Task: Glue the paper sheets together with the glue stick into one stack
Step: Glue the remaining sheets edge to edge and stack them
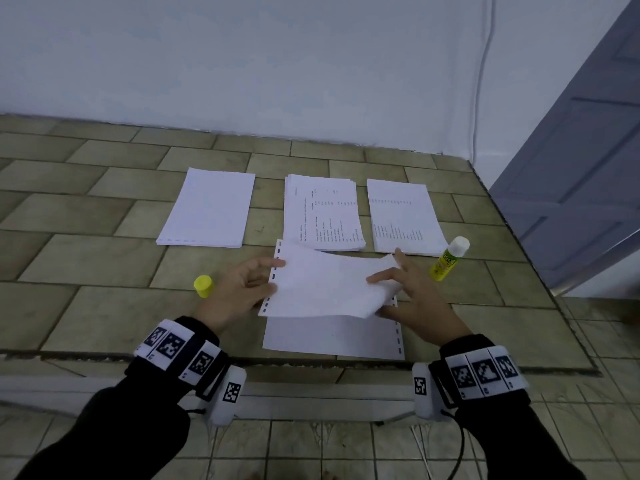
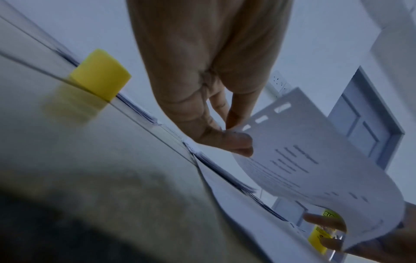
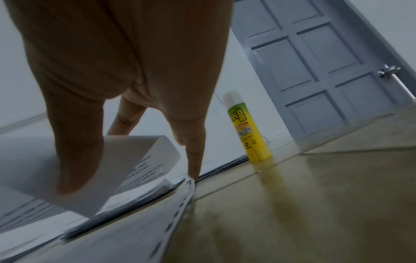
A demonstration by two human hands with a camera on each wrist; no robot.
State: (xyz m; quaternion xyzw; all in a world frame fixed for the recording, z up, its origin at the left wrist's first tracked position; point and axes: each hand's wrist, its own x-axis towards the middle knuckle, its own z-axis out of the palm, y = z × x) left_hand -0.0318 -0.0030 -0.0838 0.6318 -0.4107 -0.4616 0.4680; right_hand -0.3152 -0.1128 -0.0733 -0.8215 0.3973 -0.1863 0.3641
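A white sheet (image 1: 325, 282) with punched edges hangs just above a second sheet (image 1: 332, 337) lying near the counter's front edge. My left hand (image 1: 242, 285) pinches the raised sheet's (image 2: 315, 169) left edge between thumb and fingers. My right hand (image 1: 408, 292) pinches its bent right end (image 3: 139, 160), with one finger (image 3: 193, 165) touching the lower sheet's (image 3: 144, 231) punched edge. The yellow glue stick (image 1: 449, 259), uncapped with its white tip up, stands to the right (image 3: 247, 131). Its yellow cap (image 1: 203, 285) sits left of my left hand (image 2: 99, 74).
Three stacks of paper lie in a row farther back: a blank one (image 1: 209, 209), a printed one (image 1: 322, 213) and another printed one (image 1: 405, 216). The tiled counter (image 1: 86, 265) meets a white wall behind. A grey door (image 1: 581, 168) stands at the right.
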